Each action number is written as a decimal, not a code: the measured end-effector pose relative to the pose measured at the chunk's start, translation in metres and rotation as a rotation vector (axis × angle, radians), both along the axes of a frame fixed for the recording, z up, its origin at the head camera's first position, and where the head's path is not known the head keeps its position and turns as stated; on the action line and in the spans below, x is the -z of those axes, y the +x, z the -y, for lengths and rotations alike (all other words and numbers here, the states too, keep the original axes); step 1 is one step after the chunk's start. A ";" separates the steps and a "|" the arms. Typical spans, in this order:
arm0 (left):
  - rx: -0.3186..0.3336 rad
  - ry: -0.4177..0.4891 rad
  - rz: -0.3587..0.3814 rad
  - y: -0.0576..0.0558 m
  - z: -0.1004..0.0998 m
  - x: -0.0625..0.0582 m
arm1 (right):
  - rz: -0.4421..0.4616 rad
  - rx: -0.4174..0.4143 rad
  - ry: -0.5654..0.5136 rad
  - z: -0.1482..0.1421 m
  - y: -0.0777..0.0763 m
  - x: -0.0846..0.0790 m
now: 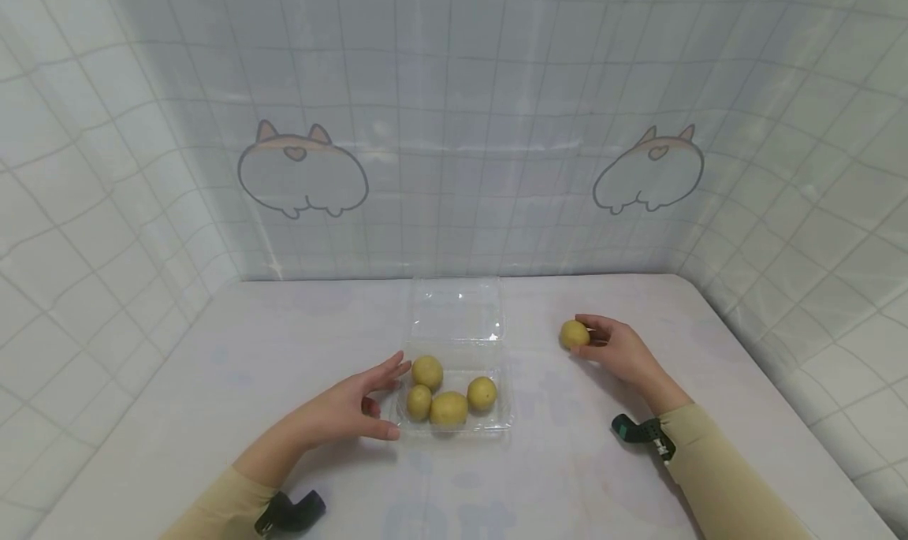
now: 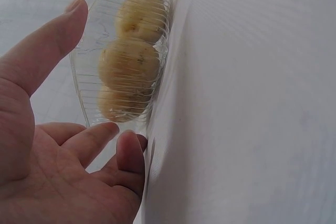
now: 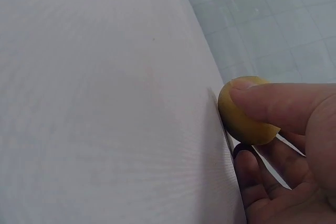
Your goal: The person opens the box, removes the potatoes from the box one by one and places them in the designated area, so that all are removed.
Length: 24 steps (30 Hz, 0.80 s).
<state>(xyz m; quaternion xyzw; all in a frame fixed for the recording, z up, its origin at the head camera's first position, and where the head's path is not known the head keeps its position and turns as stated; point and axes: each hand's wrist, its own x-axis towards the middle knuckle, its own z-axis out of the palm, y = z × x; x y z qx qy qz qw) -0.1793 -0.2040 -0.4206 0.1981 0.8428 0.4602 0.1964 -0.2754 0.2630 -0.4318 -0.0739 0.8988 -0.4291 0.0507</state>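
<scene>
A clear plastic clamshell box (image 1: pixel 507 402) lies on the table with its lid (image 1: pixel 457 307) folded back toward the wall. Several yellow potatoes (image 1: pixel 449 408) sit inside, mostly at the left and front; the left wrist view shows potatoes (image 2: pixel 128 65) through the ribbed side. My left hand (image 1: pixel 349 406) is at the box's left side, fingers spread and relaxed, fingertips right at the wall. Off to the right of the box, my right hand (image 1: pixel 615 349) pinches one potato (image 1: pixel 574 334) between thumb and fingers. In the right wrist view the thumb lies across that potato (image 3: pixel 249 111), close over the table.
The white table (image 1: pixel 319 319) meets a tiled-pattern curtain (image 1: pixel 468 130) at the back, with more of it along both sides. Dark camera mounts (image 1: pixel 291 513) are strapped at both wrists, over beige sleeves (image 1: pixel 716 469).
</scene>
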 end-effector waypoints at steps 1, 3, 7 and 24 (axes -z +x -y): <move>0.001 0.005 0.003 0.000 0.000 0.000 | 0.002 0.002 -0.002 0.000 0.000 0.000; 0.002 0.015 0.009 0.001 0.000 0.001 | 0.002 -0.004 -0.004 0.001 0.001 -0.001; 0.000 0.021 0.017 0.002 0.000 0.001 | 0.004 -0.005 -0.006 0.001 0.003 -0.002; 0.000 0.012 0.008 0.000 0.000 0.001 | -0.013 0.013 0.020 0.000 0.002 0.001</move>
